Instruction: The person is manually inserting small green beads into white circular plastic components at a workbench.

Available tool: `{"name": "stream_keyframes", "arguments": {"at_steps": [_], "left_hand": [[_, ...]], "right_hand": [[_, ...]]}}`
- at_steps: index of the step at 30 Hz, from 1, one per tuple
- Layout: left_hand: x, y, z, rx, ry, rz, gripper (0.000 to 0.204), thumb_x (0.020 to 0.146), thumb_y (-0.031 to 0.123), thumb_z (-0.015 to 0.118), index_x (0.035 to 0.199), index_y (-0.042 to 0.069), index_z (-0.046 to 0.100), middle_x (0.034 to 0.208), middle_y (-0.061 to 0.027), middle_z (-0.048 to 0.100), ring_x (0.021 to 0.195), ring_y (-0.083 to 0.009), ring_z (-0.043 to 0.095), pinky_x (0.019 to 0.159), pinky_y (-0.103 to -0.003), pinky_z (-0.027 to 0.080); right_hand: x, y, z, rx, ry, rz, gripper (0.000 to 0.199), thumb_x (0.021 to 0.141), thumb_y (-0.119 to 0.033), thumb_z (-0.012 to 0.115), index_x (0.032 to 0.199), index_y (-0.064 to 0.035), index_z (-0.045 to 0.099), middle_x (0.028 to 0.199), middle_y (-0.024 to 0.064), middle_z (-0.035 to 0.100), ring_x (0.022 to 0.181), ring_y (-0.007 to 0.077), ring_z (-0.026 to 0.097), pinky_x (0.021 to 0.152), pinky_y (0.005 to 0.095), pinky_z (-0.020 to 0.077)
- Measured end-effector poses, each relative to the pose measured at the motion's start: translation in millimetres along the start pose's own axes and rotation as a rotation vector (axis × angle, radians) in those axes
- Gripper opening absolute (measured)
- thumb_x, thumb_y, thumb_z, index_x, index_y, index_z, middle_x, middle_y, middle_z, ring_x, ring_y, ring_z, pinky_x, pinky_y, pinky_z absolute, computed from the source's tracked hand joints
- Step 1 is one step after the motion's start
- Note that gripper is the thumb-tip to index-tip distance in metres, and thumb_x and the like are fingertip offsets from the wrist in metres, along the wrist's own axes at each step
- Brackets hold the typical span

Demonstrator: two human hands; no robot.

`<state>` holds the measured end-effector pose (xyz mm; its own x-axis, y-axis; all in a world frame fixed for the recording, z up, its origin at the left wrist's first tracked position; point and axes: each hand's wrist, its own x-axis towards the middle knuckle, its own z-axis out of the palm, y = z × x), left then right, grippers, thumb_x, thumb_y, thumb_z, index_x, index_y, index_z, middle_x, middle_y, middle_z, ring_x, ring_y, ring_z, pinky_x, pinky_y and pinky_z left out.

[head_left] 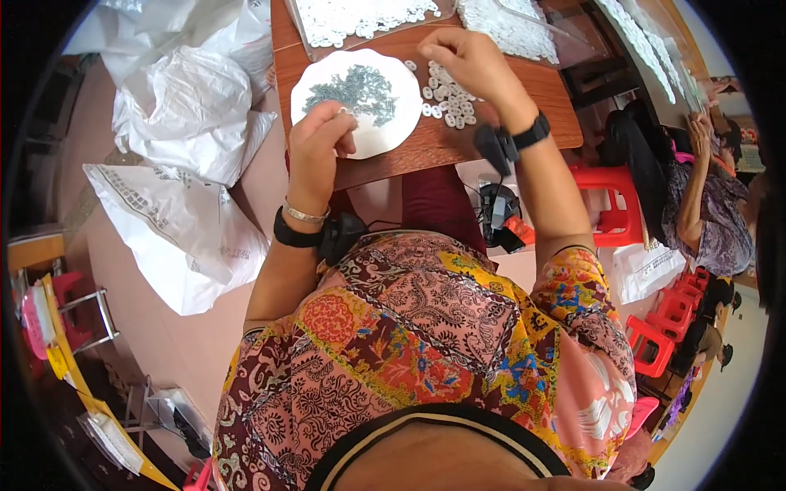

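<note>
The left hand (pixel 319 143) seems pinching a small pale piece; the right hand's (pixel 473 67) bent fingers hide any grip. Beside it, white oval pieces (pixel 449 119) look light, stiff: hold by rims.

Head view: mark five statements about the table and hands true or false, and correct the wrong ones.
1. The white plate holds small dark pieces. True.
2. The loose white pieces lie left of the plate. False: the loose white pieces lie to its right.
3. The left hand overlaps the plate in this view. True.
4. The right hand rests in the plate. False: the right hand is right of the plate, by the loose white pieces.
5. The table is brown. True.
</note>
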<state>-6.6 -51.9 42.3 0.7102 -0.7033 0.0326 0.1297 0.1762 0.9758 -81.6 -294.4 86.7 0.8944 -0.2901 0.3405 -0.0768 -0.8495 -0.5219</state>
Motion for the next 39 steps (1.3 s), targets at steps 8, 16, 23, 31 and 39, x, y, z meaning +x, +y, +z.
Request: {"name": "stream_keyframes", "arguments": {"at_steps": [8,16,23,31,39], "left_hand": [[-6.1,5.2,-0.4,0.006,-0.016,-0.011,0.019,0.091,0.017,0.045,0.076,0.006,0.050,0.066,-0.0006,0.048,0.059,-0.0103,0.047,0.056,-0.023,0.036],[-6.1,0.5,0.0,-0.108,0.029,-0.003,0.017,0.084,0.015,0.050,0.075,0.003,0.056,0.061,-0.0009,0.053,0.057,-0.0081,0.049,0.054,-0.021,0.037],[-3.0,5.1,4.0,-0.048,-0.010,-0.027,0.019,0.091,0.017,0.044,0.079,0.004,0.051,0.070,-0.0044,0.054,0.062,-0.0119,0.051,0.060,-0.024,0.040],[21.0,23.8,29.0,-0.163,-0.080,0.142,0.021,0.089,0.017,0.046,0.082,0.001,0.058,0.075,-0.0062,0.062,0.068,-0.0113,0.057,0.061,-0.023,0.042],[13.3,20.1,29.1,-0.334,-0.079,0.069,0.020,0.089,0.017,0.044,0.080,0.002,0.054,0.070,-0.0058,0.058,0.064,-0.0128,0.056,0.059,-0.024,0.043]], "right_hand": [[32.2,41.3,26.4,-0.262,-0.257,0.019,0.024,0.077,-0.020,0.067,0.097,-0.0060,0.066,0.089,0.0116,0.068,0.080,0.0253,0.064,0.073,0.0344,0.0495],[36.1,51.0,43.9,-0.315,-0.297,-0.028,0.015,0.073,-0.013,0.063,0.086,-0.0055,0.062,0.079,0.0137,0.064,0.077,0.0327,0.061,0.070,0.0399,0.0474],[26.0,26.6,17.6,0.283,-0.174,0.007,0.015,0.084,-0.011,0.064,0.097,-0.0018,0.063,0.076,-0.0008,0.061,0.070,0.0098,0.057,0.065,0.0251,0.0475],[-14.0,-53.8,7.7,0.974,-0.163,0.078,0.016,0.085,-0.004,0.063,0.099,0.0009,0.064,0.083,0.0023,0.064,0.074,0.0073,0.059,0.068,0.0212,0.0489],[-33.4,-68.7,12.2,0.721,-0.111,-0.087,0.017,0.084,-0.004,0.062,0.100,-0.0021,0.066,0.085,0.0019,0.062,0.077,0.0065,0.058,0.069,0.0228,0.0482]]}}
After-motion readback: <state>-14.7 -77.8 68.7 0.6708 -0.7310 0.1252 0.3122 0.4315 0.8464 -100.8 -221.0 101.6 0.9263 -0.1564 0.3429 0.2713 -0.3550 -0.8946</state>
